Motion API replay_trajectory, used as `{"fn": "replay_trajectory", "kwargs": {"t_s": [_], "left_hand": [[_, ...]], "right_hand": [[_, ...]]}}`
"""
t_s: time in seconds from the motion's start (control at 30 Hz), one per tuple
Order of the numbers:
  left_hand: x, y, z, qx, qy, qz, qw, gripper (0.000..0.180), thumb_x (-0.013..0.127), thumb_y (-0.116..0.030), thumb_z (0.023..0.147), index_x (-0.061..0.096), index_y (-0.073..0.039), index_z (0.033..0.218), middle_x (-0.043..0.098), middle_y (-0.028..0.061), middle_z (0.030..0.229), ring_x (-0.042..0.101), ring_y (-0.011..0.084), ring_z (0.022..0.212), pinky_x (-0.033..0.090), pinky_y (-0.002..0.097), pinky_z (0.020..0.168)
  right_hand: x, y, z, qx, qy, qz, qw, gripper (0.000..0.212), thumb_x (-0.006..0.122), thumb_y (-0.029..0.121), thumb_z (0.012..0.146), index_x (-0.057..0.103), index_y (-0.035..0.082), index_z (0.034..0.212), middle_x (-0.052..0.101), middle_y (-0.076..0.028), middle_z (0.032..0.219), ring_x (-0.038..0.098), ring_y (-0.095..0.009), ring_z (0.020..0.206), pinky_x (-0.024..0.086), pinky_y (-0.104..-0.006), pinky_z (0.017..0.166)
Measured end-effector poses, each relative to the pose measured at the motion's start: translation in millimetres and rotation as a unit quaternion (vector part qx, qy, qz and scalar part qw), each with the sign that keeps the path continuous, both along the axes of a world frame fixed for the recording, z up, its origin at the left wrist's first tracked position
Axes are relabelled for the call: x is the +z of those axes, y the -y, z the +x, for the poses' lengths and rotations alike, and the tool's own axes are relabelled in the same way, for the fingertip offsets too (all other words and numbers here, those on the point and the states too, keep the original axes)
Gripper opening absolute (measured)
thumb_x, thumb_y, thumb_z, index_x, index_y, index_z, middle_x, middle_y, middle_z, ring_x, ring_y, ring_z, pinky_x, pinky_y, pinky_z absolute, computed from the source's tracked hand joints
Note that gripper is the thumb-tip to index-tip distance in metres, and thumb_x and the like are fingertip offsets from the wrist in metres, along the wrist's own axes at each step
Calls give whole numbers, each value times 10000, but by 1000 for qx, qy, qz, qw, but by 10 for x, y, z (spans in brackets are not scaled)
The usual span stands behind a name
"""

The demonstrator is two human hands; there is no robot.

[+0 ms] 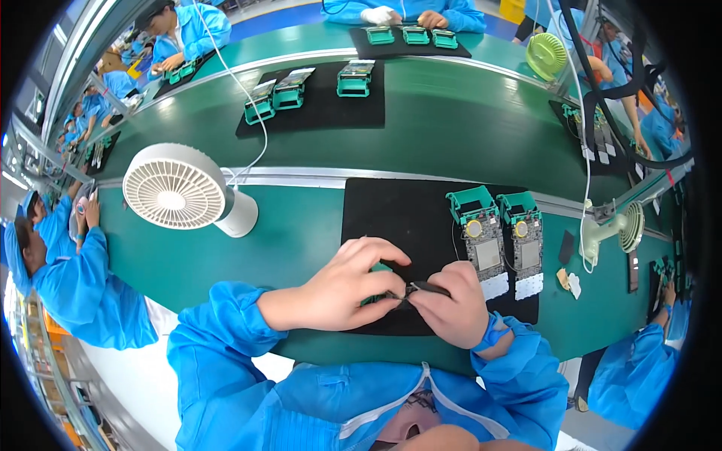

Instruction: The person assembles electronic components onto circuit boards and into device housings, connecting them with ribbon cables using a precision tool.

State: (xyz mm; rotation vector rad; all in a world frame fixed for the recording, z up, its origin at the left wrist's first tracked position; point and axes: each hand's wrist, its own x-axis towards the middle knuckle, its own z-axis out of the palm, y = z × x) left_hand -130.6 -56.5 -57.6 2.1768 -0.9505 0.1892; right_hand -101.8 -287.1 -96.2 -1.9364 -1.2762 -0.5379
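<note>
Clamping a small dark flat piece (434,288) between thumb and index finger of the right hand (457,302), above the near part of the black mat (395,214). Holding thumb and index finger of the left hand (347,289) close together at the left end of this piece; cannot tell whether gripping it also. Under the left hand, can see a teal plastic frame (380,269), mostly covered. To the right, on the same mat, can see two circuit-board modules (487,254) with teal end frames (472,198), lying side by side. Farther left, on the green table (301,252), can notice a white desk fan (177,188)
</note>
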Motion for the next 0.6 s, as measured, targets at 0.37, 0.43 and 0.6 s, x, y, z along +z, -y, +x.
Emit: {"fn": "replay_trajectory", "kwargs": {"t_s": [0.37, 0.43, 0.6], "left_hand": [[-143, 167, -217, 140, 56, 75, 986, 186, 658, -64, 772, 646, -46, 957, 560, 119, 1177, 464, 337, 1195, 365, 443, 945], [-166, 161, -185, 118, 51, 35, 991, 199, 648, -51, 766, 644, -35, 965, 571, 117, 1159, 475, 335, 1168, 391, 436, 916], [-193, 164, -139, 115, 54, 22, 992, 188, 640, -67, 768, 645, -44, 954, 584, 90, 1113, 492, 310, 1097, 390, 434, 891]], "right_hand": [[14, -66, -78, -34, 15, -25, 999, 321, 755, 43, 639, 652, 111, 936, 542, -67, 922, 503, -286, 870, 451, -398, 735], [25, -92, -86, -55, -8, -14, 998, 288, 755, 48, 678, 641, 102, 937, 535, -80, 948, 505, -297, 880, 452, -400, 742], [29, -122, -98, -67, -36, -11, 997, 266, 751, 35, 708, 620, 86, 934, 522, -101, 968, 501, -316, 879, 443, -407, 736]]}}
